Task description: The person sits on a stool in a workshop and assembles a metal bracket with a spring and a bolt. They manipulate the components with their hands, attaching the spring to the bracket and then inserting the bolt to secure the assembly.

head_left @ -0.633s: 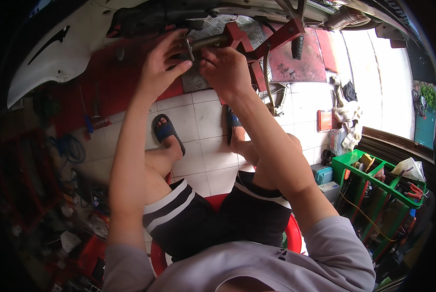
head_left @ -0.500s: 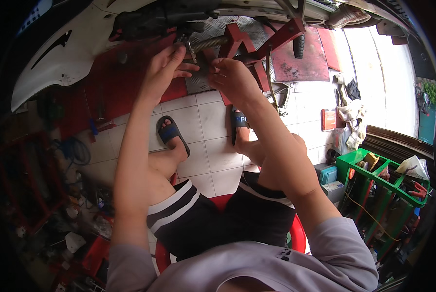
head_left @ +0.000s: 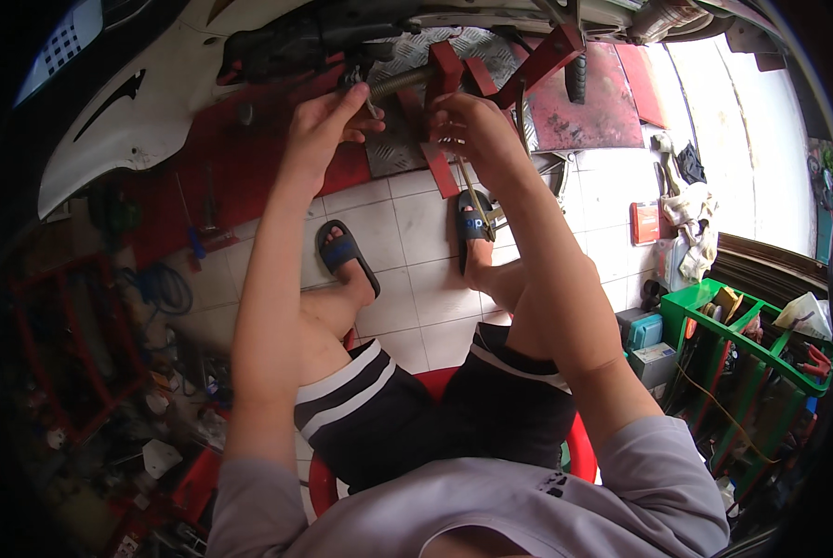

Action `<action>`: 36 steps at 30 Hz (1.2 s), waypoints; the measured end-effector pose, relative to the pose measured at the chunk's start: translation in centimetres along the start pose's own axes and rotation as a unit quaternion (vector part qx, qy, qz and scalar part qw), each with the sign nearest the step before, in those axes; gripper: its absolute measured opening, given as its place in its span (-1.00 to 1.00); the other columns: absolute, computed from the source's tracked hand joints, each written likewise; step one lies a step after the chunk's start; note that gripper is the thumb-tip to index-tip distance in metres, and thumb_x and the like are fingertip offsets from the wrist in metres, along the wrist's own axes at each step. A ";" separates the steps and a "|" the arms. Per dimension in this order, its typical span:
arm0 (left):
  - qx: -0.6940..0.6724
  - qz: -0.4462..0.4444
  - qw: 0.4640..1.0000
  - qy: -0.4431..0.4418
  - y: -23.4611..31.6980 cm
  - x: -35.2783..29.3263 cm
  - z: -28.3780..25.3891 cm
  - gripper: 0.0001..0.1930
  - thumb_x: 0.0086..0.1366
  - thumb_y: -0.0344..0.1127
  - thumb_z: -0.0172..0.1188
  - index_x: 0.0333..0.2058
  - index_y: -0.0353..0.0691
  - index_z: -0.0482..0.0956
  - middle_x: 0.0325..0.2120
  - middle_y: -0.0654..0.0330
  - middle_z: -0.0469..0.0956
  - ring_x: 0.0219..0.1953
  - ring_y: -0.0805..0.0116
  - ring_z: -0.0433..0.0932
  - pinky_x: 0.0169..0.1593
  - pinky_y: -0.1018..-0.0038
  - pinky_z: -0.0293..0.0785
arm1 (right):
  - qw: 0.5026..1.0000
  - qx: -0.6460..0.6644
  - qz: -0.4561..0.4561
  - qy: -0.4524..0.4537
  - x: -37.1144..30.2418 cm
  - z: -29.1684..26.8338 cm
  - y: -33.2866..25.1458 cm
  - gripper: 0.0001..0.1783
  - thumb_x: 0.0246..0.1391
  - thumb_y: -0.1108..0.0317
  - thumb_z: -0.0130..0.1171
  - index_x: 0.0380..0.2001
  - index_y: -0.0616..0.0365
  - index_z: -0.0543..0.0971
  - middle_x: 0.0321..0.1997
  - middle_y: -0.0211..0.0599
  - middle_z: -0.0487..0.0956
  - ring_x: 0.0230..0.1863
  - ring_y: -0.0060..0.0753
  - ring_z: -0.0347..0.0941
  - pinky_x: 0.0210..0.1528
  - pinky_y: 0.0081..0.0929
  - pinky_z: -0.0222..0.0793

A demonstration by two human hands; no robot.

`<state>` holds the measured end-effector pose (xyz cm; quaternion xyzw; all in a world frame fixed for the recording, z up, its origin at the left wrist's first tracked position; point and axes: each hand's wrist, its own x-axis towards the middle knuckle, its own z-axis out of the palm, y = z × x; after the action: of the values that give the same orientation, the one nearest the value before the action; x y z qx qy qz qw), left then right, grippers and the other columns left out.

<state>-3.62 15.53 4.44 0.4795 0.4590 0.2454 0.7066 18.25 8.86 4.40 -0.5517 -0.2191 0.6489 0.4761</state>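
Note:
My left hand (head_left: 322,139) is raised at the upper middle, thumb and fingers closed around a small metal piece at the end of a thick threaded rod (head_left: 403,85). That rod runs into a red metal frame (head_left: 445,72). To the right of it my right hand (head_left: 480,135) has its fingers curled in. A thin metal rod (head_left: 471,186) with a short crosspiece slants down from under these fingers and seems to be held by them. The fingertips partly hide the grip.
White vehicle bodywork (head_left: 138,107) hangs at the upper left, above a red platform (head_left: 286,153). A green tool rack (head_left: 751,339) with pliers (head_left: 815,362) stands to the right, near an orange-red box (head_left: 649,223). Dark clutter and a blue coiled hose (head_left: 164,290) lie at left.
My left fingers, spread before, have closed on the metal piece. My right hand has moved a little right, and the thin rod now slants under it. The whole view has shifted slightly.

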 end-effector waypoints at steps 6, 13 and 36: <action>-0.008 0.164 0.982 0.097 0.1 0.1 1.8 -0.57 0.39 -0.02 0.05 -0.06 -0.30 0.53 -0.17 0.10 0.62 -0.12 0.32 0.61 -0.04 0.47 0.44 | 0.997 -0.047 -0.044 0.035 0.3 -1.2 -0.6 -0.81 0.08 0.31 0.06 -0.33 0.21 0.53 -0.46 -0.40 0.51 -0.43 -0.51 0.45 -0.29 -0.51 0.34; 0.036 0.201 0.978 0.036 0.0 -0.8 2.1 -0.57 0.40 -0.12 0.02 0.05 -0.36 0.44 0.01 0.09 0.52 0.05 0.38 0.48 0.02 0.45 0.38 | 0.994 0.001 -0.092 0.054 1.2 -2.2 -0.8 -0.81 0.11 0.34 0.02 -0.25 0.17 0.53 -0.43 -0.40 0.53 -0.44 -0.56 0.47 -0.33 -0.57 0.35; 0.020 0.128 0.991 0.017 -0.2 -0.4 1.1 -0.51 0.32 -0.27 0.10 0.16 -0.38 0.31 0.06 0.00 0.45 0.05 0.25 0.47 0.13 0.40 0.33 | 0.964 -0.123 -0.221 0.078 1.4 -1.8 -1.3 -0.64 -0.07 0.34 0.09 -0.18 0.15 0.68 -0.32 -0.07 0.66 -0.24 -0.27 0.61 -0.12 -0.41 0.48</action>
<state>-2.88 14.64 4.54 0.5441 0.4100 0.3330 0.6519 20.51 10.21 4.18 -0.5931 -0.3757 0.4503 0.5517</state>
